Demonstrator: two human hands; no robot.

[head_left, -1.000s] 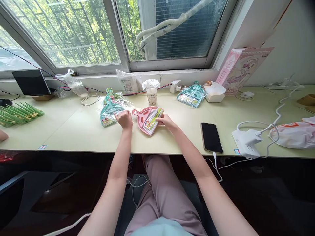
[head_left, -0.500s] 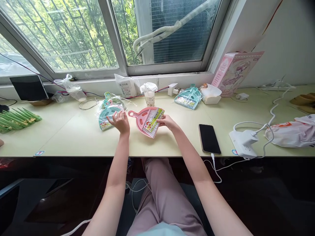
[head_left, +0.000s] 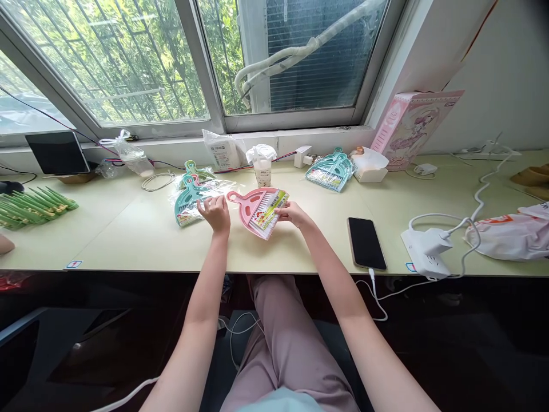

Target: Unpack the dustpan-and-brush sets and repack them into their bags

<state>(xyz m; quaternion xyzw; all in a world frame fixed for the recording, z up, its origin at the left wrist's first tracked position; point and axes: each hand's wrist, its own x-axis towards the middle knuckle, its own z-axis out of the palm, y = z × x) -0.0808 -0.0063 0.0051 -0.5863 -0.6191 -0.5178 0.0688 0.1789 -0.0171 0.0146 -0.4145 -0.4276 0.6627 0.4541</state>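
Note:
A pink mini dustpan with a brush and a colourful label (head_left: 256,208) lies tilted on the pale green desk (head_left: 141,240), straight ahead of me. My right hand (head_left: 293,215) pinches its right edge. My left hand (head_left: 215,212) sits just left of the pink pan, fingers curled on the clear wrapper of a teal dustpan set (head_left: 189,199). A second wrapped set (head_left: 195,172) lies behind the teal one.
Near the window stand a lidded cup (head_left: 262,165), another teal dustpan set (head_left: 331,170), a white box (head_left: 369,165) and a pink carton (head_left: 412,127). To the right lie a black phone (head_left: 366,242) and a white power strip (head_left: 425,250). At the left are green sticks (head_left: 32,203) and another person's hand (head_left: 5,244).
My left hand went from spread fingers on the teal set's wrapper to curled fingers at its edge. The pink dustpan shifted slightly and its right edge lifted. The view tilted a little.

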